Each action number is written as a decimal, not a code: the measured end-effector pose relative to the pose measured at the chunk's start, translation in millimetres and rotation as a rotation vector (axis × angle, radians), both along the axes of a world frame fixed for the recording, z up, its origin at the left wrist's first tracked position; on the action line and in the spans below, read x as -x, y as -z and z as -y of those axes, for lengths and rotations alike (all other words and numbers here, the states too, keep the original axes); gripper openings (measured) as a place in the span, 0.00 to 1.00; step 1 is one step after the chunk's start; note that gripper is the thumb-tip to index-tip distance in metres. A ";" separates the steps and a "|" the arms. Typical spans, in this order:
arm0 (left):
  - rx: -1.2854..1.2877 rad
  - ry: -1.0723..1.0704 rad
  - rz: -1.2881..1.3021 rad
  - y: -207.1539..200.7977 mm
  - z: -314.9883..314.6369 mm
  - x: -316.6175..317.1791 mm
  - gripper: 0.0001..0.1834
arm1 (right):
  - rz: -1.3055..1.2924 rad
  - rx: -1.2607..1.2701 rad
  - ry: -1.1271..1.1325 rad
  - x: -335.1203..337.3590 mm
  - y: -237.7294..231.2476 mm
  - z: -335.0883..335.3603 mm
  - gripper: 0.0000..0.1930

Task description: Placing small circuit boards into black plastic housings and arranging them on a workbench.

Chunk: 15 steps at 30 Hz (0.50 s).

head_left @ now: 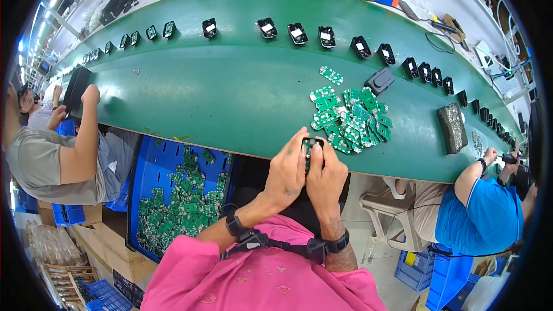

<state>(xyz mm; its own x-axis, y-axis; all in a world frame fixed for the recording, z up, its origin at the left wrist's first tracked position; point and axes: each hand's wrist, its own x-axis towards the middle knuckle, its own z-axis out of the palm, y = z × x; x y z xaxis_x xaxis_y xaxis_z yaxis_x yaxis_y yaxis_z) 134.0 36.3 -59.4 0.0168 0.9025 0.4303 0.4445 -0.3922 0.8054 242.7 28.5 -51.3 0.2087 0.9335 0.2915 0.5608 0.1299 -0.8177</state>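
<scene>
Both hands meet at the near edge of the green bench, closed around a small black plastic housing (313, 143) with a green circuit board inside it. My left hand (286, 167) grips its left side. From the right, my right hand (326, 177) holds it, with the thumbs close together on top. Just beyond my fingers lies a loose heap of green circuit boards (352, 116). One single board (331, 75) rests apart behind the heap. A dark grey plastic case (379, 81) sits beside the heap at its far right.
Along the far side runs a row of black housings (297, 33), some with white labels. A blue bin (151, 167) of circuit boards stands left of me, below the bench (230, 98). A black tray (452, 128) of small parts lies right. Co-workers sit on both sides, near a beige stool (377, 207).
</scene>
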 end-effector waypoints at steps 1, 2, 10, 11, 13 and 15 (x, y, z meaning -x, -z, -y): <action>0.068 0.057 0.034 1.7 -3.5 4.4 0.19 | -0.056 0.069 -0.042 -1.5 -0.6 -2.5 0.15; 0.137 0.116 0.069 -1.1 -7.2 7.7 0.20 | -0.111 0.138 -0.084 -4.2 -1.6 -4.8 0.15; 0.316 0.448 0.227 -26.8 -9.7 29.6 0.25 | -0.338 0.269 -0.280 -30.1 -22.6 1.8 0.24; 0.338 0.500 0.241 -29.0 -10.5 32.7 0.27 | -0.382 0.253 -0.299 -32.6 -20.4 0.6 0.25; 0.423 0.523 0.289 -39.3 -9.3 36.6 0.27 | -0.466 0.258 -0.317 -33.0 -23.3 1.6 0.26; 0.502 0.544 0.338 -44.7 -8.0 38.2 0.27 | -0.495 0.275 -0.335 -33.9 -24.5 3.3 0.26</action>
